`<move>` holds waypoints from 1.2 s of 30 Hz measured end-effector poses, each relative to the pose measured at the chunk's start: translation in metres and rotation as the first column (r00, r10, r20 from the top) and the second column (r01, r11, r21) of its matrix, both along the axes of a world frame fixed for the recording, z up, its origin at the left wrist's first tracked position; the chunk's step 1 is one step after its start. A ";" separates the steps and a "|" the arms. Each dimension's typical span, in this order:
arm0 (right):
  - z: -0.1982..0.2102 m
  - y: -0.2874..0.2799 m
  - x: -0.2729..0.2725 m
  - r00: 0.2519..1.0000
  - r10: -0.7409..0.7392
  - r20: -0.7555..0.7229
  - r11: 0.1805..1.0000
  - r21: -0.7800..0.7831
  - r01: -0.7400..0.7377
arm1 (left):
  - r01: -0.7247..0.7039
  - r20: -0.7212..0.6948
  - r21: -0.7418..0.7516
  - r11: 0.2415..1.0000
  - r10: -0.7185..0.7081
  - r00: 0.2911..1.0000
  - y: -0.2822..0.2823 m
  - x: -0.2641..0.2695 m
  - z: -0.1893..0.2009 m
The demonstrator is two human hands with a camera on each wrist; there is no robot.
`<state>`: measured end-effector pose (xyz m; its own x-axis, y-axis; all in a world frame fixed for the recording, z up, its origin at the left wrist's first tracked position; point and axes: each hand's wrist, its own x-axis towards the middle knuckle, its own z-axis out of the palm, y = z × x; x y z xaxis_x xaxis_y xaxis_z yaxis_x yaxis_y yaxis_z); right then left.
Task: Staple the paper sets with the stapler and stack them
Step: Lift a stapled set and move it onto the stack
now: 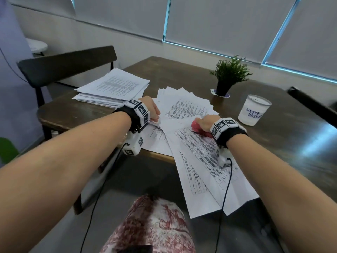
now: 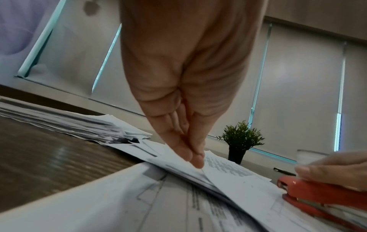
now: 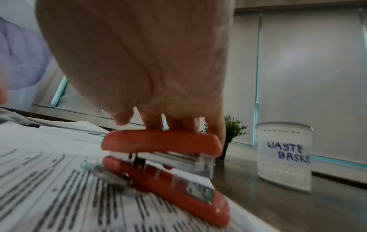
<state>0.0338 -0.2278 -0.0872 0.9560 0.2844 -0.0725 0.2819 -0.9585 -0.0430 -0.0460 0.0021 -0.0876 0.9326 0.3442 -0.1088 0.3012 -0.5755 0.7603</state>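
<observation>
- Stapler (image 3: 164,158): red, sitting on the fanned printed sheets (image 1: 184,106) at the near-right part of the wooden table (image 1: 182,73); upper arm raised off the base, metal magazine visible between them, a sheet corner lying inside the gap.
- Right hand (image 1: 206,122): draped over the stapler's top, fingers (image 3: 155,122) curled down onto the red cover, thumb side not visible; gripping it from above.
- Left hand (image 2: 186,87): fingertips (image 2: 195,158) pressed together, pinching the edge of a few sheets at the left side of the fan, lifting that edge slightly off the sheets below.
- Fanned sheets: loose, overlapping, spread across the table centre; nearest ones hanging over the table's front edge toward the lap.
- Paper stack (image 1: 113,88): thicker pile at far left of the table, well apart from the stapler, edges uneven.
- Plastic cup (image 1: 254,112): translucent, labelled "WASTE BASKE…", upright on the table to the right of the stapler, apart from the sheets.
- Potted plant (image 1: 228,75): small, green, black pot, behind the fan and left of the cup.
- Black pen (image 2: 284,171): lying on the table beyond the stapler, seen only from the left wrist.
- Dark chair (image 1: 67,64): beyond the table's left side.
</observation>
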 end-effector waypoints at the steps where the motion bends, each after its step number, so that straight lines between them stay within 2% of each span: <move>1: 0.005 0.002 -0.002 0.998 0.025 0.060 0.999 -0.025 -0.024 | -0.003 0.011 -0.026 1.000 0.003 1.000 -0.006 0.000 0.003; 3: 0.017 0.008 -0.005 0.980 0.131 0.149 0.988 0.065 -0.142 | -0.005 0.045 -0.134 0.991 0.011 0.999 -0.018 -0.001 0.011; 6: 0.029 0.022 -0.015 0.930 0.280 0.237 0.861 0.366 -0.352 | 0.000 0.104 -0.261 0.965 0.029 0.994 -0.034 0.005 0.020; 9: 0.032 0.031 -0.023 0.932 0.280 0.229 0.777 0.516 -0.360 | 0.007 0.112 -0.300 0.954 0.028 0.993 -0.046 0.010 0.026; 15: 0.032 0.030 -0.018 0.943 0.250 0.220 0.746 0.577 -0.332 | 0.038 0.075 -0.316 0.948 -0.015 0.997 -0.061 0.024 0.034; 19: 0.031 0.027 -0.018 0.937 0.250 0.244 0.768 0.540 -0.345 | 0.045 0.064 -0.296 0.954 -0.027 0.998 -0.068 0.030 0.031; 23: 0.036 0.023 -0.012 0.928 0.177 0.327 0.820 0.472 -0.323 | 0.054 0.035 -0.166 0.985 -0.049 0.998 -0.070 0.036 0.024; 25: 0.044 0.012 -0.002 0.935 0.057 0.349 0.821 0.517 -0.243 | 0.078 0.021 0.046 0.996 -0.079 0.997 -0.071 0.040 0.022; 27: 0.051 -0.006 0.008 0.932 -0.062 0.357 0.823 0.547 -0.155 | 0.132 -0.011 0.250 0.959 -0.133 0.991 -0.073 0.040 0.019; 28: 0.053 -0.016 0.011 0.929 -0.108 0.353 0.834 0.541 -0.109 | 0.184 -0.043 0.305 0.934 -0.180 0.983 -0.074 0.040 0.017; 30: 0.055 -0.037 0.020 0.924 -0.158 0.348 0.857 0.514 -0.047 | 0.294 -0.122 0.363 0.884 -0.267 0.956 -0.077 0.045 0.013; 36: 0.070 -0.075 0.043 0.902 -0.289 0.320 0.886 0.447 0.125 | 0.433 -0.202 0.382 0.816 -0.384 0.901 -0.087 0.062 -0.007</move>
